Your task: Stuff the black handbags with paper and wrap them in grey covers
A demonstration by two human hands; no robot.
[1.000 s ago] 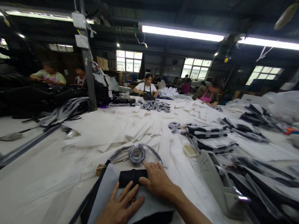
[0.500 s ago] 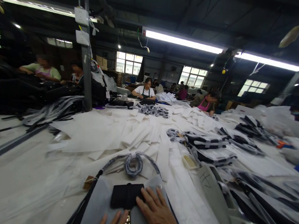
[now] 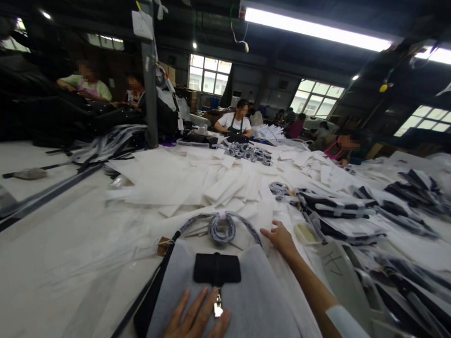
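Observation:
A handbag (image 3: 248, 304) with a grey-white sheet over its front lies in front of me, with a black flap (image 3: 217, 268) and a shiny metal clasp (image 3: 218, 306) at its middle. My left hand (image 3: 197, 321) rests flat on the bag beside the clasp, fingers spread. My right hand (image 3: 280, 238) reaches past the bag's upper right, fingers apart, over white sheets (image 3: 264, 211), holding nothing I can see. The bag's wrapped handle (image 3: 196, 219) arches at the top, with a wrapped coil (image 3: 222, 229) inside the arch. A small brown tag (image 3: 163, 245) hangs at the left.
A grey machine or dispenser (image 3: 341, 276) stands at the right, near a small clear tray (image 3: 307, 233). Stacked wrapped black-and-white pieces (image 3: 337, 205) lie behind it. A metal post (image 3: 151, 94) rises at the table's back left. Several people sit at work across the table.
My right hand has lifted off the bag and reached forward to the right. My left hand now lies fully on the bag's front. The view has swung left and down.

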